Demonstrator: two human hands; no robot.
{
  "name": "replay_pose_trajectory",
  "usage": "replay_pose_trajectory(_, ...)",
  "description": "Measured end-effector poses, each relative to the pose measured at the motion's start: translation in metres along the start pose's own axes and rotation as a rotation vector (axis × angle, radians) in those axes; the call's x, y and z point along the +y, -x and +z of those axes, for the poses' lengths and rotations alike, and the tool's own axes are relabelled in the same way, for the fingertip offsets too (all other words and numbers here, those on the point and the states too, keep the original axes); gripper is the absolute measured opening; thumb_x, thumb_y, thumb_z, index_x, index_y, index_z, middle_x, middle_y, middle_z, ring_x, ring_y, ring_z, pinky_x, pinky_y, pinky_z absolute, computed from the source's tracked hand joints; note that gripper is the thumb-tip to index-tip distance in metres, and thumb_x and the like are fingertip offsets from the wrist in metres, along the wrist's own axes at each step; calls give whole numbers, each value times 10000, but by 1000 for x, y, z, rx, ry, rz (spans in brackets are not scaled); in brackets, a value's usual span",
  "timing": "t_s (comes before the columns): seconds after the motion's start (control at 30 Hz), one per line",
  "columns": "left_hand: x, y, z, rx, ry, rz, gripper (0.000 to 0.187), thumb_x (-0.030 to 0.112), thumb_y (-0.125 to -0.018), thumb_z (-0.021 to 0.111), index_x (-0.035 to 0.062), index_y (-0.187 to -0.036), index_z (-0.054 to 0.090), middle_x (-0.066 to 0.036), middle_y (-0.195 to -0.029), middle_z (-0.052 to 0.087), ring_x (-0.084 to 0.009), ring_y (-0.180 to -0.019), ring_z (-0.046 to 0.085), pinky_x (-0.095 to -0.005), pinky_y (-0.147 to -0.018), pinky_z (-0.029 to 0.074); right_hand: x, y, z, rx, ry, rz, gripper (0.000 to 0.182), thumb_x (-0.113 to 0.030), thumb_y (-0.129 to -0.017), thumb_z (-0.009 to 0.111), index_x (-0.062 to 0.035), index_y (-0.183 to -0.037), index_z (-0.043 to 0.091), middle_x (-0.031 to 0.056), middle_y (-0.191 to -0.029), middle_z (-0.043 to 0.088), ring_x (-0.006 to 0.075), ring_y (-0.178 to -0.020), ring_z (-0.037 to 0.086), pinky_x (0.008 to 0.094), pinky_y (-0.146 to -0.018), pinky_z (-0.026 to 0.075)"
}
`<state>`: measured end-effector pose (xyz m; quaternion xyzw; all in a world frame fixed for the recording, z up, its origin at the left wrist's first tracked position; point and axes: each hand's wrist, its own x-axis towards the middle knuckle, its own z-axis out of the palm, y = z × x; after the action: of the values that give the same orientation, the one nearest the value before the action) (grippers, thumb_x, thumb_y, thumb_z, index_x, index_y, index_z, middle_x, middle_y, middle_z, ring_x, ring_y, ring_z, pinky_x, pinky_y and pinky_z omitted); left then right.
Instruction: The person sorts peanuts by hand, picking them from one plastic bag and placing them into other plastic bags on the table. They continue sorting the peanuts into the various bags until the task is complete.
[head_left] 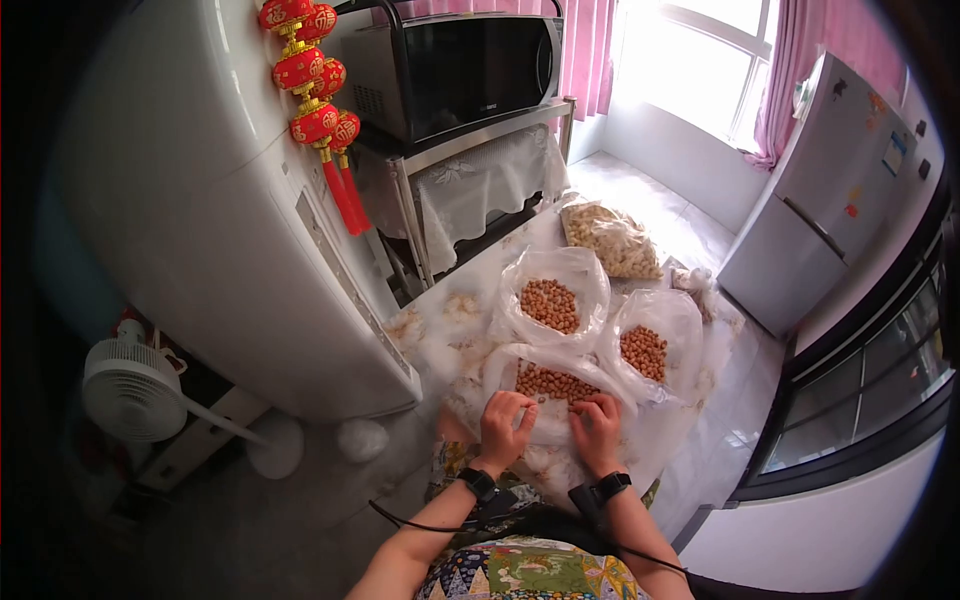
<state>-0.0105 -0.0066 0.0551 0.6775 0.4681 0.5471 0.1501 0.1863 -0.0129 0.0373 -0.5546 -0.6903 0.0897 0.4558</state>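
The nearest clear plastic bag (507, 362) lies open on the table, with small round reddish-brown pieces (553, 383), like nuts or beans, inside it. My left hand (507, 430) is at its near left side, fingers curled into a pinch. Across from it, my right hand (597, 430) is curled at the near right side, fingertips close to the pieces. Whatever either hand pinches is too small or hidden to make out. Two more open bags of similar pieces stand beyond: a middle bag (597, 290) and a right bag (688, 335).
A fuller bag of paler pieces (605, 240) sits at the table's (455, 345) far end. A microwave (480, 75) on a metal rack stands left of it, near red lantern ornaments (300, 70). A fridge (820, 200) is at right, a white fan (130, 390) at left.
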Motion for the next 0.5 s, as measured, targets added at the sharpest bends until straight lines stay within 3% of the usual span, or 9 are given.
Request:
replay_pose_trajectory(0.17, -16, 11, -7, -132, -124, -62, 178, 21, -824, 718, 62, -995, 690, -112, -994, 677, -350, -1006, 629, -451, -890, 510, 3, 1, 3, 4, -4, 43, 196, -45, -766, 796, -71, -947, 728, 121, -1062, 642, 339, -1070, 586, 439, -944, 484)
replay_pose_trajectory(0.5, -16, 17, 1, -176, -172, -66, 179, 37, -817, 720, 71, -992, 711, -104, -1002, 685, -357, -1029, 630, -467, -933, 489, 2, 1, -4, -37, -39, 65, 171, -45, -780, 794, -66, -932, 720, 117, -1069, 637, 347, -1078, 584, 449, -925, 493)
